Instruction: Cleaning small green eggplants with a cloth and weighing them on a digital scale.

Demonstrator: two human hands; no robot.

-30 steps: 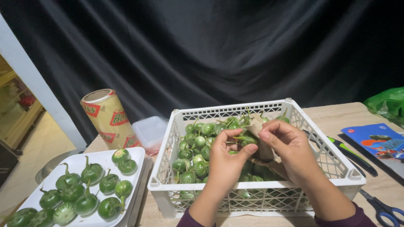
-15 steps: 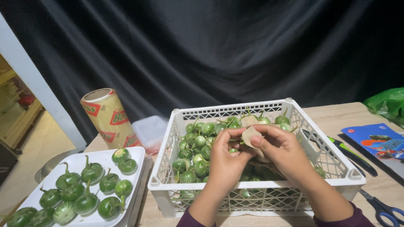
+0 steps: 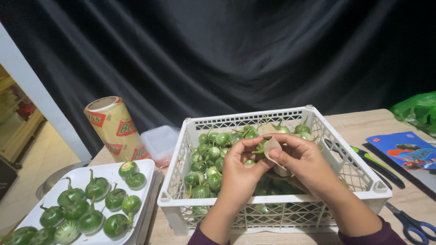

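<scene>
Both hands, left hand (image 3: pixel 238 170) and right hand (image 3: pixel 303 159), pinch a small pale eggplant (image 3: pixel 271 146) over the white crate (image 3: pixel 181 136); it looks light, firm, smooth, likely slippery, best held by its round sides.

2 hands (image 3: pixel 272 165) are seen over 1 white crate (image 3: pixel 181 199), beside which 1 white tray (image 3: pixel 145 170) with about 12 green eggplants (image 3: pixel 97 188), 1 film roll (image 3: pixel 116 129), 1 clear tub (image 3: pixel 159 143) and 1 pair of scissors (image 3: pixel 415 224) are counted.

both hands (image 3: pixel 272 165) pinching a pale eggplant (image 3: pixel 271 147) over white crate (image 3: pixel 272 209), tray of green eggplants (image 3: pixel 91 211) left
</scene>
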